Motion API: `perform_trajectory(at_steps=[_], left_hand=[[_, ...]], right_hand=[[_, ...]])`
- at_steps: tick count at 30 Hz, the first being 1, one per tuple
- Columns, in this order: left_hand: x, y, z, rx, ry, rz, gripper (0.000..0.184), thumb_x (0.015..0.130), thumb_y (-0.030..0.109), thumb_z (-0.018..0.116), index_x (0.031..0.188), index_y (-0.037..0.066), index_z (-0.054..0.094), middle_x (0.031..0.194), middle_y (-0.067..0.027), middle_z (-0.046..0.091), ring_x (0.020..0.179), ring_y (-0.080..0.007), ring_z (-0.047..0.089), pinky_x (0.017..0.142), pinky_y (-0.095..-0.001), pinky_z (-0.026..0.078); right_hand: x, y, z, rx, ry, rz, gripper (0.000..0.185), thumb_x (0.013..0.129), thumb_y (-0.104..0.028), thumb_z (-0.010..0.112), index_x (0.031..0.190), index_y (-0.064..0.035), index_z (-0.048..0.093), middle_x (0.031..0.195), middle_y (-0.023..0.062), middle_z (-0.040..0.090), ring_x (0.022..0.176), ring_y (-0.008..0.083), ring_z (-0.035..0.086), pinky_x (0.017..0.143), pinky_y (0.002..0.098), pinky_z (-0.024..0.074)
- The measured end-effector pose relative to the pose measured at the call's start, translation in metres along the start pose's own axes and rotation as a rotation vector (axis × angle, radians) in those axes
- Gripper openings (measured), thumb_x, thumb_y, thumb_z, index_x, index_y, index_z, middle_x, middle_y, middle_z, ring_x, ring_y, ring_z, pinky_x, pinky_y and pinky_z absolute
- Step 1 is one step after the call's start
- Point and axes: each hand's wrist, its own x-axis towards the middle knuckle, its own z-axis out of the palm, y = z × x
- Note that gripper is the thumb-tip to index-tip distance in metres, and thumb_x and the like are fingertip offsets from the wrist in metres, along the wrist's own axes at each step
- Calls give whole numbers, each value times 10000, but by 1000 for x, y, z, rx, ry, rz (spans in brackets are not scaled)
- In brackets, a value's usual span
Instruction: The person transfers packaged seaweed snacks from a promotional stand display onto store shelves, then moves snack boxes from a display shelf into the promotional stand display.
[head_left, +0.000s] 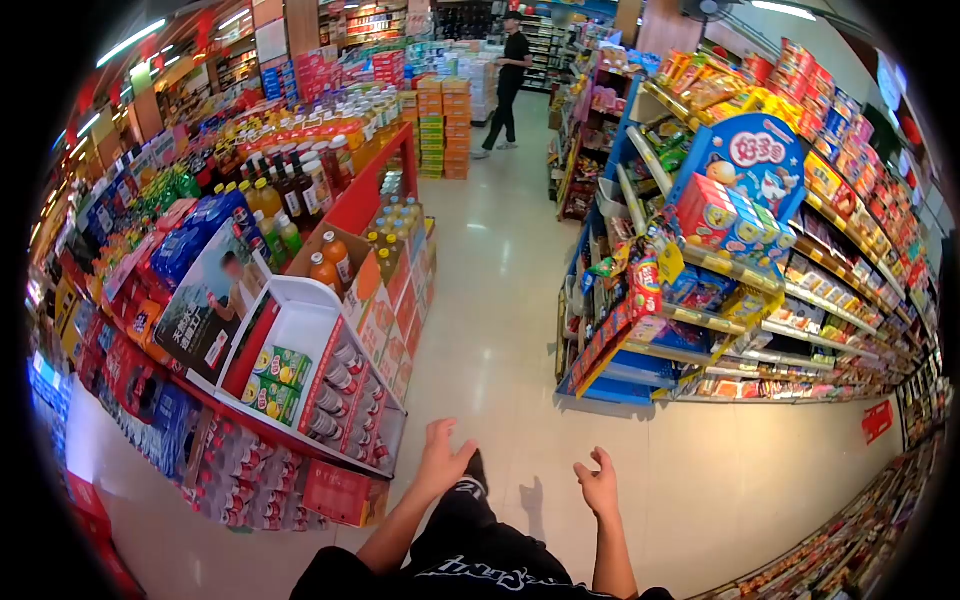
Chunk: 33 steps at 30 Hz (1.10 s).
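Note:
My left hand (pixel 440 462) is held out in front of me, its fingers apart and nothing in it. It is nearest to the white display stand (pixel 330 300), which holds green and yellow boxes (pixel 277 383) and has bottles pictured on its side. My right hand (pixel 597 484) hangs over the floor with its fingers loosely bent, apart and bare. Beyond it stands the blue snack shelf (pixel 630 375), and neither hand touches anything. Below my hands, one dark shoe (pixel 474 472) shows.
A pale tiled aisle (pixel 490 270) runs ahead between the drink displays and the snack shelves. Bottles of orange drink (pixel 334 258) stand in a carton on the left. Further up the aisle is a person in dark clothes (pixel 510 85), near stacked orange boxes (pixel 457 125).

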Motion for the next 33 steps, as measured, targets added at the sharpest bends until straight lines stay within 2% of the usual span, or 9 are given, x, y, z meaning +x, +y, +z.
perform_trajectory(at_steps=[2, 5, 8, 11, 15, 20, 23, 26, 33], left_hand=[[3, 3, 18, 15, -42, 47, 620, 906, 250, 779, 1397, 17, 481, 1343, -191, 506, 1135, -283, 607, 897, -389, 526], [18, 23, 40, -10, -114, 59, 611, 914, 264, 758, 1374, -23, 476, 1349, -248, 490, 1162, -377, 589, 1007, -440, 499], [36, 40, 72, -6, -186, 43, 616, 912, 261, 762, 1379, -23, 476, 1351, -244, 493, 1156, -363, 598, 1007, -433, 505], [60, 56, 120, -9, -267, 75, 620, 914, 260, 763, 1386, -21, 474, 1353, -241, 493, 1154, -355, 605, 1007, -433, 510], [97, 91, 201, -40, -355, 136, 612, 920, 252, 758, 1390, -17, 473, 1357, -241, 491, 1163, -354, 605, 1009, -435, 510], [137, 174, 306, -123, -452, 225, 599, 934, 243, 747, 1398, -18, 471, 1350, -231, 495, 1185, -348, 593, 1029, -427, 496], [153, 212, 361, -183, -515, 234, 600, 938, 246, 747, 1402, -18, 474, 1348, -228, 498, 1204, -345, 584, 1037, -427, 487], [168, 234, 412, -199, -560, 228, 602, 943, 263, 751, 1400, -20, 478, 1349, -230, 509, 1202, -346, 589, 1025, -428, 491], [202, 298, 474, -313, -597, 416, 523, 956, 187, 749, 1382, 2, 507, 1321, -198, 561, 1145, -332, 627, 971, -396, 520]], right_hand=[[0, 6, -16, 10, 56, 1, 749, 900, -196, 762, 1519, 38, 409, 1455, 203, 558, 820, 171, 660, 735, 328, 561], [2, 14, -32, 78, 123, 9, 754, 901, -195, 763, 1522, 36, 402, 1461, 193, 553, 817, 165, 656, 740, 327, 556], [10, 23, -48, 134, 167, 14, 755, 901, -229, 772, 1502, 60, 419, 1408, 233, 605, 945, 189, 694, 892, 351, 542], [28, 36, -83, 139, 172, 34, 775, 909, -190, 772, 1532, 39, 373, 1475, 197, 537, 803, 141, 647, 758, 311, 544], [54, 47, -150, 125, 276, 43, 774, 913, -185, 774, 1532, 42, 369, 1480, 193, 535, 798, 126, 643, 770, 311, 538], [89, 28, -247, 104, 339, 120, 742, 923, -175, 766, 1524, 39, 384, 1477, 189, 539, 804, 123, 641, 788, 309, 536], [112, 27, -293, 72, 399, 73, 733, 928, -172, 765, 1523, 34, 391, 1475, 186, 543, 822, 128, 640, 790, 315, 535], [135, 20, -335, 62, 449, 40, 714, 929, -157, 762, 1513, 45, 405, 1435, 218, 577, 901, 159, 701, 822, 312, 552], [181, 1, -386, 227, 483, -19, 617, 946, -125, 739, 1473, 31, 458, 1405, 171, 606, 935, 131, 682, 786, 267, 535]])
